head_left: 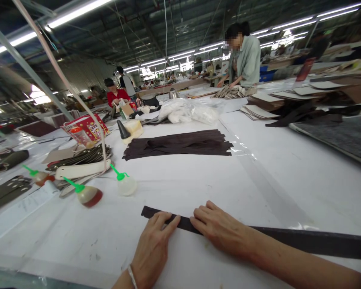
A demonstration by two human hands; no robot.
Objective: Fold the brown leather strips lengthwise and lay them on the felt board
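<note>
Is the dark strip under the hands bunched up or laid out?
Laid out: the dark strip runs as one long band under the left hand and right hand to the picture's right edge.

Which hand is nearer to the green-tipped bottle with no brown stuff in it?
Left. The left hand is on the dark strip, below and right of the clear bottle in the picture. The right hand touches the strip too, farther right.
</note>
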